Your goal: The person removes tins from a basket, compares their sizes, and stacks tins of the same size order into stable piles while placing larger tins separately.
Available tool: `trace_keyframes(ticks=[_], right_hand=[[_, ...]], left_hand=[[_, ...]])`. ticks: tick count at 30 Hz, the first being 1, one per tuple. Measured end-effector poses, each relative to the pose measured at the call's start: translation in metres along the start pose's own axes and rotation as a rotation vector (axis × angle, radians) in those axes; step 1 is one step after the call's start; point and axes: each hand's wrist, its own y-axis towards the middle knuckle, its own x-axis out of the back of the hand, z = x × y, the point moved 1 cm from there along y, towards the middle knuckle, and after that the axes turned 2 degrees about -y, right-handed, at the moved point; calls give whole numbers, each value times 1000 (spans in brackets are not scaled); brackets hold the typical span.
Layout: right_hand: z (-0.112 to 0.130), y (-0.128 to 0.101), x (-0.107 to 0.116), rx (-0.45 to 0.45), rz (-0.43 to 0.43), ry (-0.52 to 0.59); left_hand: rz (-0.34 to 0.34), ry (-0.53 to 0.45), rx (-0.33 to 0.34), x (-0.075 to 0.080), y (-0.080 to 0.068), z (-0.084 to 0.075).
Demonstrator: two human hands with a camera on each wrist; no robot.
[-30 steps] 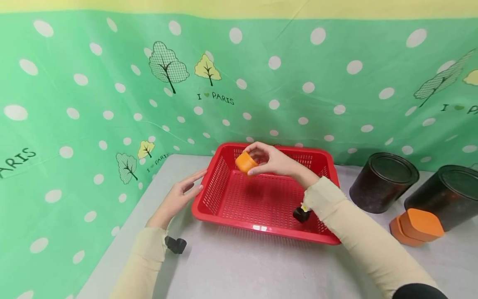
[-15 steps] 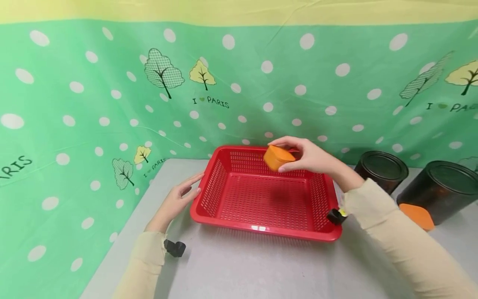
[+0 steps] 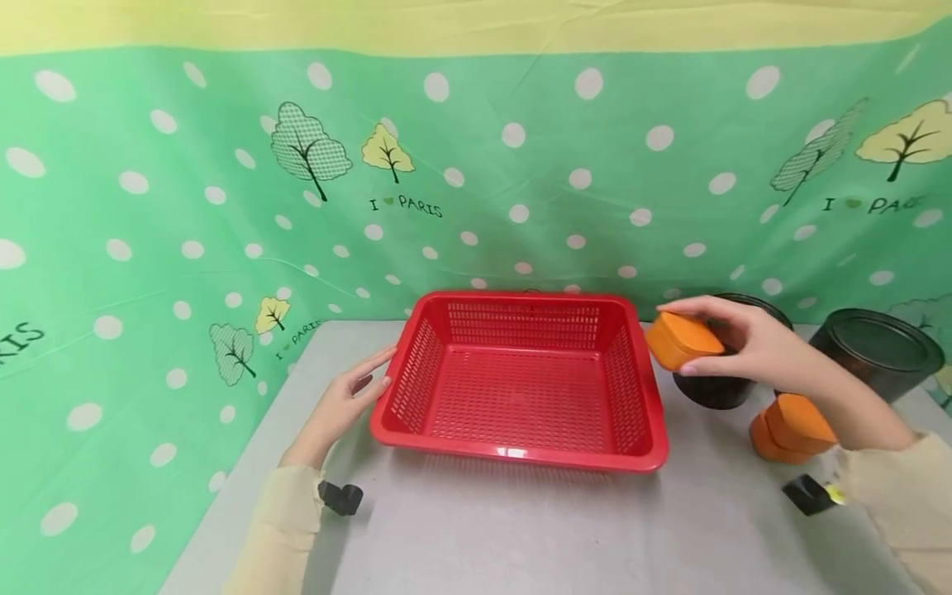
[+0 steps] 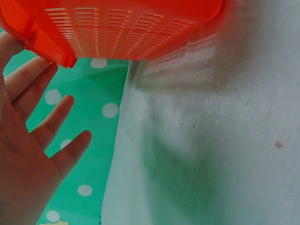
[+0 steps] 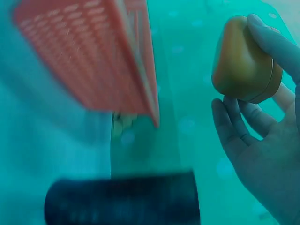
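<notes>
A red plastic basket [image 3: 521, 392] with perforated walls sits on the table, nothing in it. My left hand [image 3: 338, 413] rests its fingertips against the basket's left rim; in the left wrist view its fingers [image 4: 54, 122] are spread and fairly straight. To the right of the basket, my right hand [image 3: 751, 351] pinches a small orange rounded box [image 3: 680, 340] between thumb and fingers, held in the air beyond the right rim. The right wrist view shows a seam near one end of this box [image 5: 243, 61]. Part of it is covered by the thumb.
Behind the right hand stands a dark round can [image 3: 717, 392], partly hidden. Another dark can [image 3: 878, 351] is farther right. More orange rounded boxes [image 3: 792, 430] lie in front of the cans. A green polka-dot cloth [image 3: 476, 165] hangs behind the table [image 3: 521, 529].
My right hand has carried the orange box rightward, from above the basket's inside to past its right rim. The left hand has stayed at the left rim. The head view has shifted slightly.
</notes>
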Motion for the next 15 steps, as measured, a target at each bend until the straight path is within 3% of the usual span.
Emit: trace_keyframes(ticks=[9,15], right_hand=[[-34,-67,26,-195,-83,-175],[-54,-99,32,-268,-157,-204]], left_hand=[[0,-7,7,1,-1,0],[-2,8,23,0,1,-2]])
